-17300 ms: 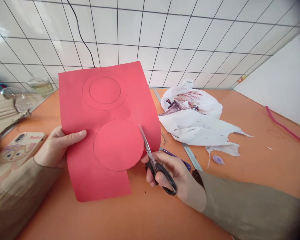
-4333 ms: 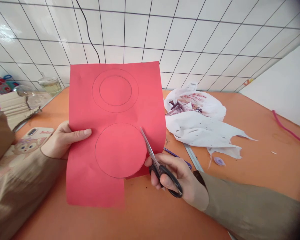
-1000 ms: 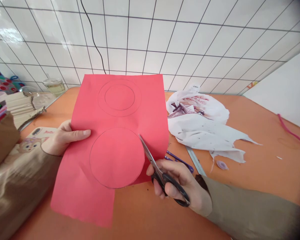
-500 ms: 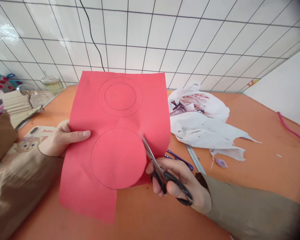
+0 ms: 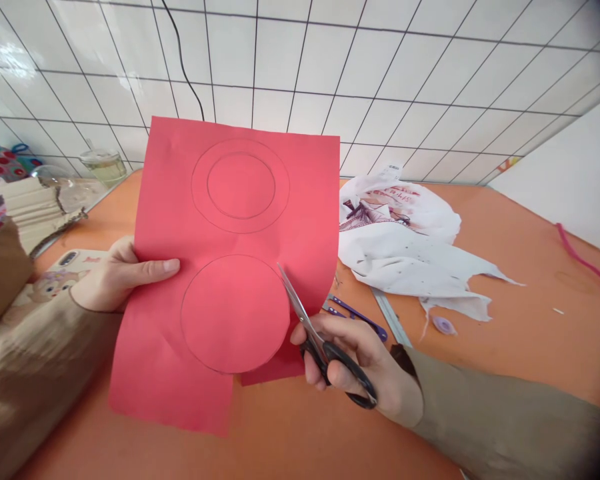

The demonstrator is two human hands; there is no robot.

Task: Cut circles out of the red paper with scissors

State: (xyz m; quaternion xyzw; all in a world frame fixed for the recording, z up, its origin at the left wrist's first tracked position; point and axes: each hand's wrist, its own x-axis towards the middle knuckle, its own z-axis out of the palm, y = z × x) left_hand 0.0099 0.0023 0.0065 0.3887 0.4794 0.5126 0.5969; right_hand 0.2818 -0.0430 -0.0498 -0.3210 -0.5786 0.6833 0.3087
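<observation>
Starting left, I've got a phone (image 5: 53, 287) lying on the orange table (image 5: 280, 440), just left of my left hand (image 5: 114, 277). That hand's clamped on the red paper (image 5: 235, 243), thumb on top, sheet raised between my hands! Over to my right hand (image 5: 383, 370), apart from the left and wrapped around the scissors (image 5: 307, 327), blades at the lower circle's (image 5: 235, 313) edge. Beyond it, a crumpled white bag (image 5: 405, 260); right of that hand, a purple coil (image 5: 444, 325).
</observation>
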